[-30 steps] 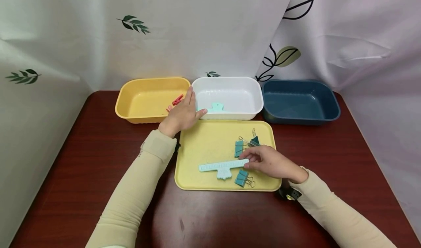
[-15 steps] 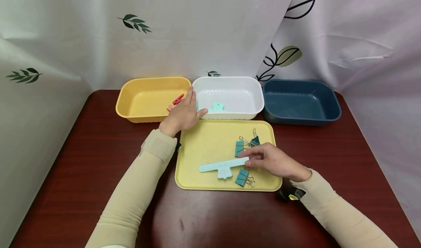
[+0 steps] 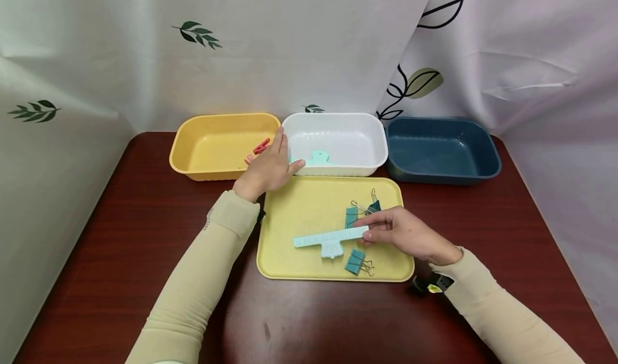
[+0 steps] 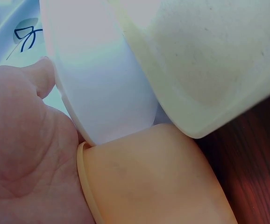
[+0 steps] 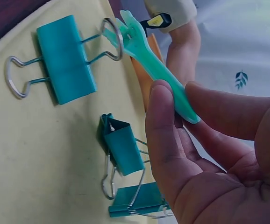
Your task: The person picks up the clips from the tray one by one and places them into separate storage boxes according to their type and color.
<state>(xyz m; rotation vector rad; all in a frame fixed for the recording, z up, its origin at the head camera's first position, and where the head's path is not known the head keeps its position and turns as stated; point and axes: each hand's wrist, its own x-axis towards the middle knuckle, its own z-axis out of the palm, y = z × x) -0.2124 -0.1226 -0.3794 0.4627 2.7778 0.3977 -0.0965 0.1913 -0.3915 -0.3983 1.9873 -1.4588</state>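
Note:
My right hand (image 3: 410, 236) pinches the right end of a pale turquoise ruler clip (image 3: 331, 239) between thumb and fingers, over the yellow tray (image 3: 289, 206). In the right wrist view the clip (image 5: 162, 74) is seen edge-on. Around it on the tray are three teal binder clips: one near the front (image 3: 355, 261), one (image 3: 351, 217) just behind my fingers, and a darker-looking one (image 3: 374, 207) beside that. My left hand (image 3: 267, 168) rests with straight fingers where the yellow bin (image 3: 193, 172) and the white bin (image 3: 354, 170) meet; its palm lies against their rims in the left wrist view.
Red and pink clips (image 3: 261, 146) lie in the yellow bin, partly behind my left hand. Another turquoise clip (image 3: 320, 157) is in the white bin. A dark blue bin (image 3: 444, 179) stands at the right of the row. A patterned curtain (image 3: 309, 42) hangs behind the wooden table (image 3: 309, 321).
My right hand has risen slightly and shifted a little back and right, carrying the ruler clip with it. The left hand has stayed in place.

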